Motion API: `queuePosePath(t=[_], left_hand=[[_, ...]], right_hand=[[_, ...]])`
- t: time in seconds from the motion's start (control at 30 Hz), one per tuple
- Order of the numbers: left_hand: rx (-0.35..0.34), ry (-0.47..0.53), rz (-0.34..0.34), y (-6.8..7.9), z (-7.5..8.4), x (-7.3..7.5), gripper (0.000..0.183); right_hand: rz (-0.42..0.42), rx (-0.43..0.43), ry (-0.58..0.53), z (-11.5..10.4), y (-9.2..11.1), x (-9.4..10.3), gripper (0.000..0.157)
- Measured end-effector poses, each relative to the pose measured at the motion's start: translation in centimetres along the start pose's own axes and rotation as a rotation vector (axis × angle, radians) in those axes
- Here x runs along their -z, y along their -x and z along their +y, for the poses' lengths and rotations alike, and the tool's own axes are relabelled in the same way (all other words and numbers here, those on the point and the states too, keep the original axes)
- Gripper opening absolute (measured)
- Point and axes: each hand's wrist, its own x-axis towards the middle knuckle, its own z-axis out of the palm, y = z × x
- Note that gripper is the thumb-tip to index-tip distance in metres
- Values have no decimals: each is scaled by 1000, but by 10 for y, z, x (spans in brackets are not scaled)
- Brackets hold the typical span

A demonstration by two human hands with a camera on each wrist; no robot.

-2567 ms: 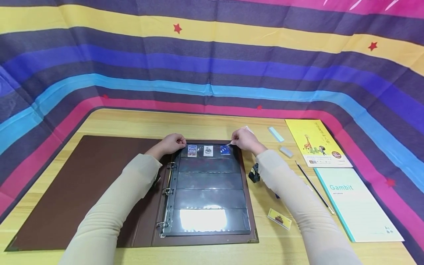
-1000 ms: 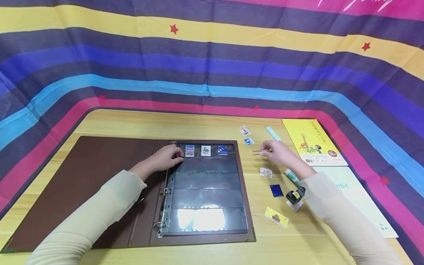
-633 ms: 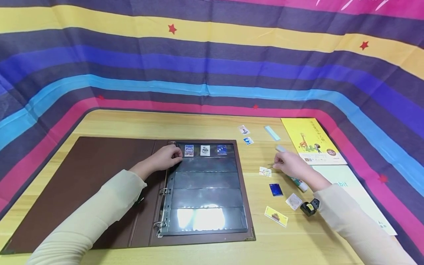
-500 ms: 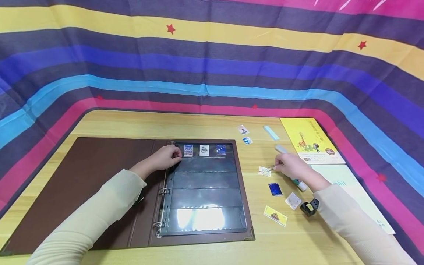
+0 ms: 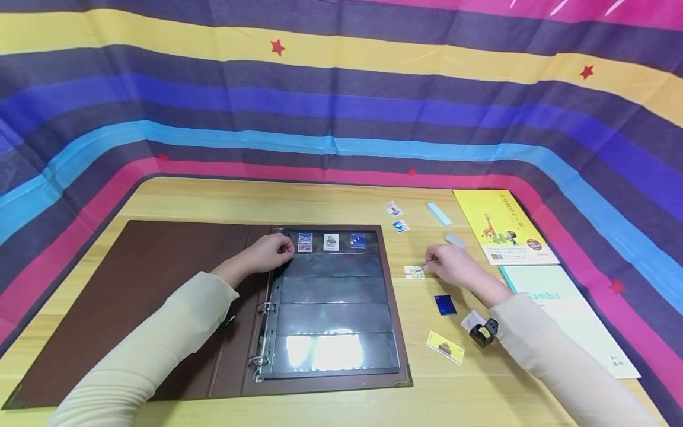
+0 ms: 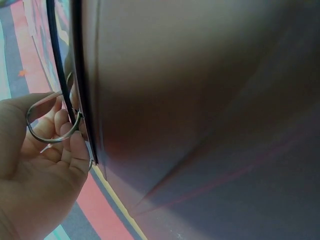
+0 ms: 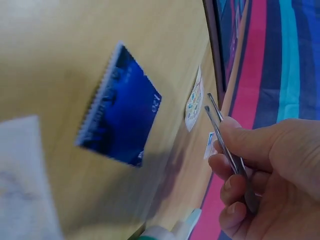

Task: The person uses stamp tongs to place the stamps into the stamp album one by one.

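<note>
My right hand [image 5: 452, 267] pinches a pair of metal tweezers [image 7: 235, 162]. Their tips are by a white stamp with a coloured print [image 5: 414, 272]; whether they grip it I cannot tell. A dark blue stamp [image 5: 445, 305] lies nearer, below that hand. On the left, my left hand [image 5: 268, 254] rests with loosely curled fingers at the inner edge of a black pocket page [image 5: 333, 290], beside a metal binder ring [image 6: 37, 135]. The page sits in an open brown album [image 5: 160, 308]. Three stamps stand in its top row, the middle one being white [image 5: 331, 242].
Two small stamps, one of them blue and white [image 5: 400, 226], lie beyond the right hand. A yellow stamp [image 5: 445, 348] and a pale stamp [image 5: 472, 321] lie nearer. Farther right are a light blue strip [image 5: 439, 214], a grey block [image 5: 455, 239], a yellow booklet [image 5: 504, 228] and a notebook [image 5: 571, 320].
The right hand left the album's top edge, came down to the white stamp, then moved left; the stamp shifted left too. The left hand slid from the page's top corner down its inner edge.
</note>
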Motion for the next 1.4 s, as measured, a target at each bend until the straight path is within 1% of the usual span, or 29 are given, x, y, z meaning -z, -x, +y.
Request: queuePosePath(t=[0.1,0.2,0.33,0.47,0.53,0.63,0.73,0.8,0.9,1.0,1.1,1.27,1.4], left_hand=[[5,3,-4,1,0,0,5],[12,9,-8,1,1,1,5],[12,8,-8,0,-1,-1,5],[19,12,-8,-1,-2,-2,5],[13,12,-7,0,-2,-1,5],[13,13,-6,-1,-3,-2,5],[18,14,-10,-1,-3,-3,5],[17,15,-11,-1,-3,-3,5],[14,16,-8,-1,-2,-2,5],[15,19,-8,0,-1,-2,5],[20,21,-9,0,-1,-2,5],[10,20,-14,0,-2,-1,5],[24,21,-16,-1,-1,-1,5]], right_hand=[[-10,13,-14,1,5,-1,10],[-18,53,-33,5,11,-1,7],[-32,100,-45,10,16,2,9],[-57,109,-50,12,17,5,10],[-43,92,-42,14,16,4,8],[12,47,-22,18,14,2,7],[70,-5,-2,20,12,0,9],[88,-32,-10,20,11,-1,10],[89,-75,-11,17,10,-3,13],[75,-101,-10,13,8,-5,15],[73,-113,0,10,7,-6,16],[77,-137,4,7,5,-8,16],[76,-145,-12,6,5,-7,16]])
